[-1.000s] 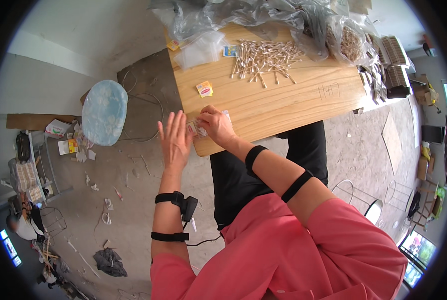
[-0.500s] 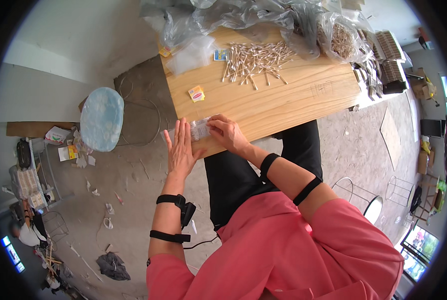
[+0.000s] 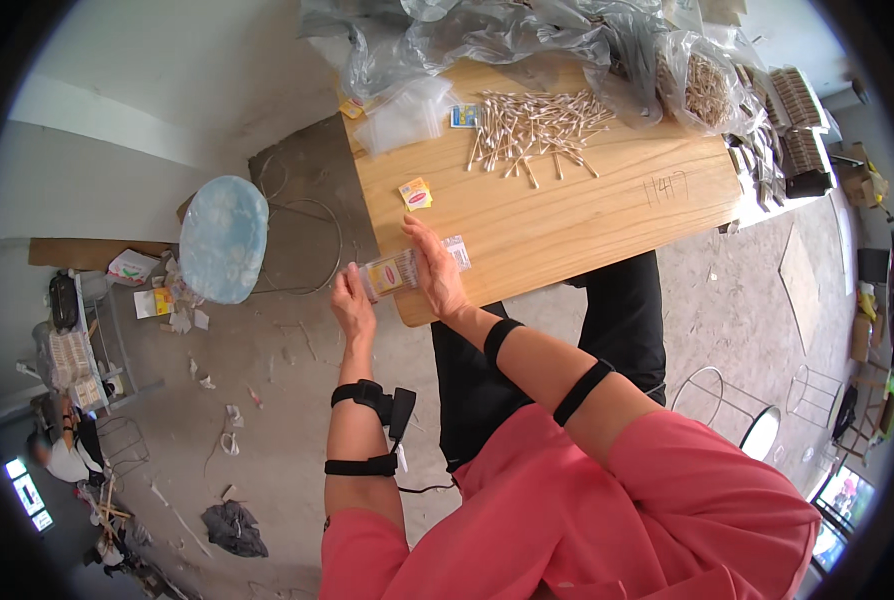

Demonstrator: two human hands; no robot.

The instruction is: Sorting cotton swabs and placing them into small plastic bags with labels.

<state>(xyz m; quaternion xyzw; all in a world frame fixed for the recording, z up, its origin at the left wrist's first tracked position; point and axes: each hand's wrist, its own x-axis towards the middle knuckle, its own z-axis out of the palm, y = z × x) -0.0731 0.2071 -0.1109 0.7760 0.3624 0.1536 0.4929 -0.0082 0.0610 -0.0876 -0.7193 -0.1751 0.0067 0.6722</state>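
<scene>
A transparent plastic bag (image 3: 392, 276) of cotton swabs, with a yellow card showing through it, lies across the near left corner of the wooden table. My left hand (image 3: 353, 305) pinches the bag's left end, just past the table edge. Flat across the bag's right part rests my right hand (image 3: 439, 272), its fingers stretched out, hiding the middle of the bag. Farther back, a small stack of yellow and white cards (image 3: 416, 194) lies on the wood. A loose heap of cotton swabs (image 3: 537, 128) spreads over the far side of the table.
Flat transparent bags (image 3: 407, 115) and a blue card (image 3: 463, 116) lie left of the heap. Grey plastic sheeting (image 3: 467, 45) and a bag of swabs (image 3: 705, 90) line the table's back. A blue-covered stool (image 3: 224, 240) stands to the left.
My left hand has gone from lying flat to pinching the bag's left end. My right hand has opened from a pinch and now lies flat on the bag. The yellow card has come into sight.
</scene>
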